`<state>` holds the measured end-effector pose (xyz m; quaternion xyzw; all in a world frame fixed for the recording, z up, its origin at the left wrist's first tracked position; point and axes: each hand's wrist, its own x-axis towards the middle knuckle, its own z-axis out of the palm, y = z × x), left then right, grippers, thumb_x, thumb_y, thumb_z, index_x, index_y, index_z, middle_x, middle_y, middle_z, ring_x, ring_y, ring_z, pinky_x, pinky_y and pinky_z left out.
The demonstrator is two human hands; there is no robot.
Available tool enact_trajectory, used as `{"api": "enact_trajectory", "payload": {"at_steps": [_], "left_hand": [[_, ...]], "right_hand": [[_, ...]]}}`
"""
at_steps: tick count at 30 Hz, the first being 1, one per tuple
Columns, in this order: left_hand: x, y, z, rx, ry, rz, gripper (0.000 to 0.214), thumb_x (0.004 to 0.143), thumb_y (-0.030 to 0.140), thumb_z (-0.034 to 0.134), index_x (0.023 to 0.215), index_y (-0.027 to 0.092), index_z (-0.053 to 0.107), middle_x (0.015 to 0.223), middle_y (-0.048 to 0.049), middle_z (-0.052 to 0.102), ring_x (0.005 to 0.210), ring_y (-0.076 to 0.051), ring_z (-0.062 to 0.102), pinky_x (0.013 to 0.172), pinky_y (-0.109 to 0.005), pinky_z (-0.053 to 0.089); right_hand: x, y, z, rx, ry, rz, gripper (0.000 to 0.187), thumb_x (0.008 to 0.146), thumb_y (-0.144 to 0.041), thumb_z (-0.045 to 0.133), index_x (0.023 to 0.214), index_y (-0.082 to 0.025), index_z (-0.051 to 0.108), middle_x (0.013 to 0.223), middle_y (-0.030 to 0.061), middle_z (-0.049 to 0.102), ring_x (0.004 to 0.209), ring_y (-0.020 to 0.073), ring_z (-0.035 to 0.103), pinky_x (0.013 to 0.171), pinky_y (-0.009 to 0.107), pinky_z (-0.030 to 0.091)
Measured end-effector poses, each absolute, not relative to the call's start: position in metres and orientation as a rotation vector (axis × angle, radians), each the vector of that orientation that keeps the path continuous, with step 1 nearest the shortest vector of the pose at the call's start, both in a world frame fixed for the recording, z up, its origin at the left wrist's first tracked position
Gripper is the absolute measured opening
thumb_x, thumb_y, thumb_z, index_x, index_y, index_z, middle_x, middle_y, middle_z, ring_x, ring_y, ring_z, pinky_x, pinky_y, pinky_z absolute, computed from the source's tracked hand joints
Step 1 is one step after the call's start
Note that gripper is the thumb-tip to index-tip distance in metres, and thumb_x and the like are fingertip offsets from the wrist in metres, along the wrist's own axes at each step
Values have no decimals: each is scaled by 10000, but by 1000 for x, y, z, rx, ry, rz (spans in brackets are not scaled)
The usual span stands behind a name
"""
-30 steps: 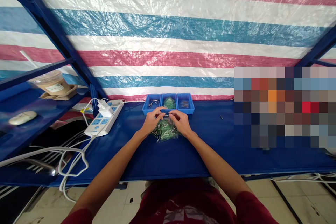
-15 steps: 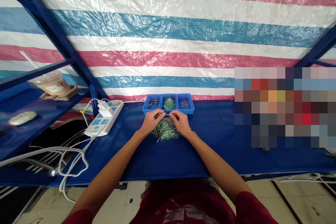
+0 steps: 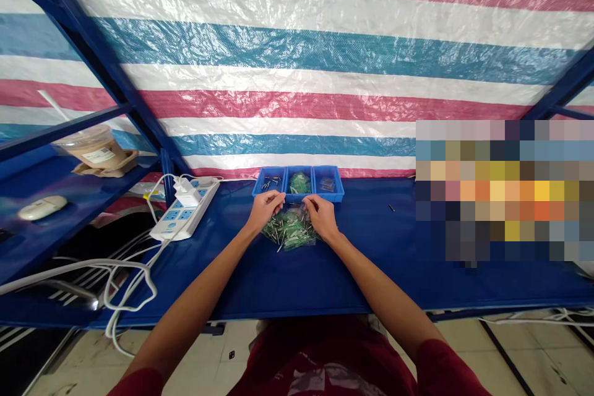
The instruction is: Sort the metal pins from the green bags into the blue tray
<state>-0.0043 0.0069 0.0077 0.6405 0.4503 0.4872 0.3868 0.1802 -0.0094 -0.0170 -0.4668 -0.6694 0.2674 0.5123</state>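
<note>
a heap of slender metallic pieces and glossy green plastic [image 3: 292, 235] is partly hidden between left hand [image 3: 263, 209] and right hand [image 3: 323, 218] on the smooth surface [image 3: 297, 284]; fingers [image 3: 279, 198] are pinched narrow, anything held being indiscernible.

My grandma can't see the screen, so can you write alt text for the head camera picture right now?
A person's left hand and right hand are apart by a pile of small green and metallic-looking pieces on a blue table. Behind the pile stand three small blue bins, and a white power strip lies to the left.
</note>
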Motion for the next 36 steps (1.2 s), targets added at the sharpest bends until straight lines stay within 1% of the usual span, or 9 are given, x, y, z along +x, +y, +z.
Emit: {"api": "enact_trajectory", "payload": {"at_steps": [3, 8, 10, 12, 16, 21, 24, 30, 36], "left_hand": [[-5, 7, 7, 1695, 1205, 1300, 334, 810, 437, 623, 620, 164, 595, 508, 19, 518, 431, -93, 435, 430, -215, 327], [-6, 4, 8, 1955, 1309, 1252, 332, 846, 418, 576, 631, 169, 620, 524, 11, 559, 477, -119, 472, 484, -232, 350], [-5, 3, 8, 2050, 1320, 1219, 336, 857, 415, 556, 635, 172, 625, 539, 4, 582, 506, -132, 496, 501, -235, 355], [-4, 2, 9, 2112, 1320, 1191, 345, 869, 413, 536, 638, 173, 626, 546, 1, 592, 526, -138, 510, 513, -235, 357], [-4, 1, 10, 2155, 1351, 1138, 366, 889, 407, 504, 647, 163, 626, 556, 2, 600, 543, -134, 523, 539, -232, 371], [-4, 1, 10, 2164, 1354, 1119, 364, 895, 401, 492, 659, 159, 625, 574, 3, 610, 542, -125, 525, 551, -230, 379], [-4, 2, 8, 2169, 1347, 1109, 358, 892, 402, 494, 663, 159, 624, 574, 4, 606, 535, -124, 516, 542, -232, 368], [-4, 3, 6, 2194, 1329, 1090, 368, 895, 415, 493, 663, 158, 618, 570, 2, 592, 531, -124, 501, 526, -232, 349], [-4, 3, 6, 2224, 1320, 1085, 373, 903, 413, 487, 662, 158, 613, 565, 0, 590, 516, -121, 489, 524, -234, 344]], "right_hand": [[185, -5, -19, -1204, -1584, 566, 256, 902, -332, 460, 811, -197, 656, 690, 21, 652, 626, 165, 584, 645, 274, 430], [193, 2, -24, -1346, -1783, 461, 103, 807, -206, 591, 748, -202, 675, 739, 22, 652, 651, 165, 567, 640, 278, 413], [193, 1, -25, -1420, -1891, 430, 64, 771, -173, 644, 788, -206, 696, 769, 27, 639, 699, 173, 571, 631, 273, 400], [192, 0, -25, -1459, -1985, 413, 105, 760, -173, 678, 852, -215, 709, 831, 34, 627, 741, 171, 570, 629, 266, 393], [191, -3, -23, -1436, -2153, 413, 133, 793, -204, 679, 924, -222, 701, 921, 29, 593, 800, 155, 564, 665, 249, 399], [192, -4, -21, -1412, -2260, 444, 140, 815, -185, 654, 940, -227, 701, 984, 25, 588, 873, 161, 571, 721, 257, 405], [191, -4, -23, -1413, -2293, 440, 131, 837, -189, 639, 946, -229, 701, 988, 28, 584, 885, 166, 570, 716, 261, 403], [190, -2, -24, -1347, -2368, 318, 92, 876, -175, 616, 926, -213, 683, 976, 41, 569, 890, 164, 540, 710, 256, 388], [189, -2, -27, -1273, -2438, 186, 85, 897, -157, 580, 884, -204, 649, 974, 47, 568, 870, 171, 509, 655, 257, 354]]}}
